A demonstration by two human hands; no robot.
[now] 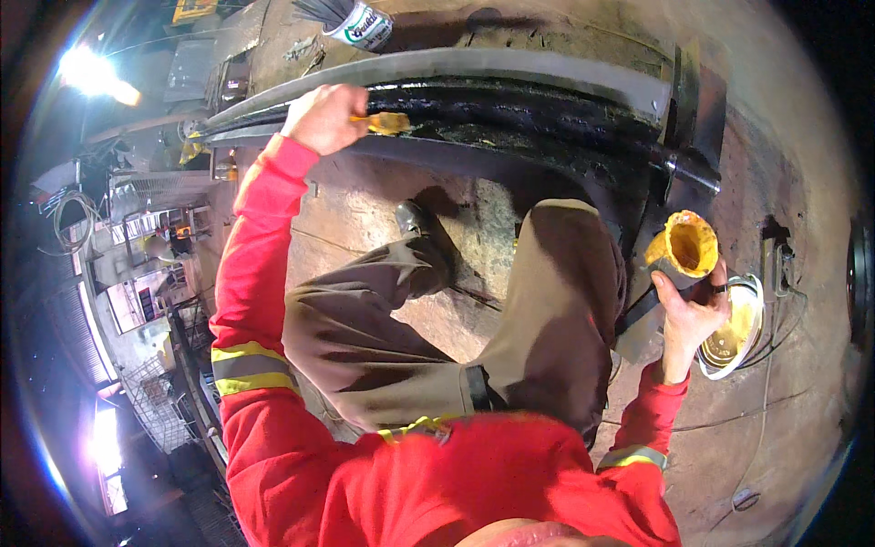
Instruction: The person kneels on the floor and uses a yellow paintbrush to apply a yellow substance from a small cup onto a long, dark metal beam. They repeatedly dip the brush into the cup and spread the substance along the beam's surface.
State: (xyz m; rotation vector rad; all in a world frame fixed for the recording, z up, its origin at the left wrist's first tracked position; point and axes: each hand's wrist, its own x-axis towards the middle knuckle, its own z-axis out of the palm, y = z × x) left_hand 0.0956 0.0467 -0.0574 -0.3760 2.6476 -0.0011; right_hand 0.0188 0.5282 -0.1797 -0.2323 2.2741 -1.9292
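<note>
My left hand (pixel 321 118) is closed around a small paintbrush (pixel 390 123), its head coated in yellow-orange. The brush lies over the near side of a long metal piece (pixel 583 77), a grey-edged trough with a glossy black bar (pixel 538 114) along it. Whether the bristles touch the metal I cannot tell. On the right, my right hand (pixel 690 319) grips a cup (pixel 676 270) smeared with thick yellow-orange stuff at its rim and inside. The cup's mouth is tilted up and away from me.
Beside my right hand, a white-rimmed round lid or tub (pixel 735 335) with a yellowish inside sits on the brown floor. Cables (pixel 761 428) run across the ground there. Beyond the metal piece stands a white bucket (pixel 365 27) holding thin dark rods. Wire mesh (pixel 150 406) lies far left.
</note>
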